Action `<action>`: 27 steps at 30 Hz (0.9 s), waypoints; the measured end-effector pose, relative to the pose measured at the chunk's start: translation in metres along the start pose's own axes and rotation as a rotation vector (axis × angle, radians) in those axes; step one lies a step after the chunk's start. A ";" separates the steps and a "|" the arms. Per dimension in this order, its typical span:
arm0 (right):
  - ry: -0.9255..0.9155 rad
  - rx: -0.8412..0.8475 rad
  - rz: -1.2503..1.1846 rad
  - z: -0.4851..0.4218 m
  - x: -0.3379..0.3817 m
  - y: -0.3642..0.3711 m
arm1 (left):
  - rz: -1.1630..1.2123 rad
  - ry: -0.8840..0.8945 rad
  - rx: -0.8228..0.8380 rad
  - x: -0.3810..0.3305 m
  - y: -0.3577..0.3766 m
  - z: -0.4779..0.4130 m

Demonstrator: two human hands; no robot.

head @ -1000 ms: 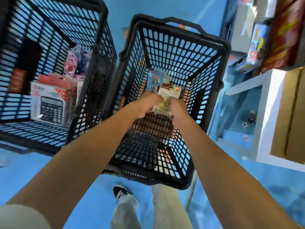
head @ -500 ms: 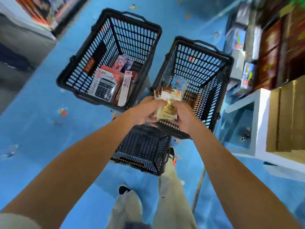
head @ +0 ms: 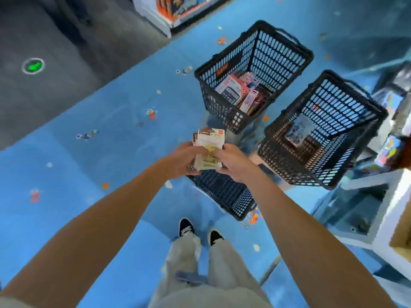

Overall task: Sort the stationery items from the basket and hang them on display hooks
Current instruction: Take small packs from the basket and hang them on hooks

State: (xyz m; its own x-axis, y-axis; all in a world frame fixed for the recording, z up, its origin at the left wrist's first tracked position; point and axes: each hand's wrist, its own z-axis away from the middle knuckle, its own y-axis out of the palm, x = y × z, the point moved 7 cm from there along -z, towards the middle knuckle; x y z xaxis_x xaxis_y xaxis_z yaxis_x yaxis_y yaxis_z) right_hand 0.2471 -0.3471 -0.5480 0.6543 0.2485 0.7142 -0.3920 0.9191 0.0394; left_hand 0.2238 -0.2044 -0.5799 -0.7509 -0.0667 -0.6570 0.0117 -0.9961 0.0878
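A stack of flat stationery packets (head: 208, 145), beige with brown and white header cards, is held between my left hand (head: 184, 160) and my right hand (head: 231, 162), both gripping its sides above the blue floor. To the right stands a black mesh basket (head: 347, 138) with one blue packet (head: 299, 131) left at its bottom. A second black basket (head: 255, 52) farther back holds a boxed calculator (head: 231, 90) and several pink and red packets (head: 252, 97).
A third, low black basket (head: 224, 194) lies on the floor just under my hands, by my shoes (head: 200, 231). White shelving (head: 387, 218) with boxes runs along the right edge. Another shelf unit (head: 164, 14) stands at the top, beside grey flooring on the left.
My hands lifted the packet stack out of the right basket and carried it up and leftwards. The view pulled back, so both baskets now sit farther away.
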 end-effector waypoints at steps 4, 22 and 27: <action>-0.029 0.193 0.169 0.016 0.003 0.091 | 0.131 0.062 -0.124 0.040 -0.074 0.073; -0.263 1.213 0.896 0.272 -0.109 0.545 | 0.973 0.450 -0.963 0.337 -0.238 0.503; -0.195 1.421 0.900 0.377 -0.164 0.667 | 1.042 0.645 -1.164 0.404 -0.268 0.634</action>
State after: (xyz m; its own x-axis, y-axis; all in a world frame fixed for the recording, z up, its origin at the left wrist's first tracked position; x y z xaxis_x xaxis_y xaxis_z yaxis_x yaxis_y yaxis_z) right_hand -0.3656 0.1100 -0.3752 -0.1250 0.3634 0.9232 -0.8683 -0.4903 0.0755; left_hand -0.5008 0.0726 -0.3942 0.2588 -0.3941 -0.8819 0.9586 -0.0079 0.2848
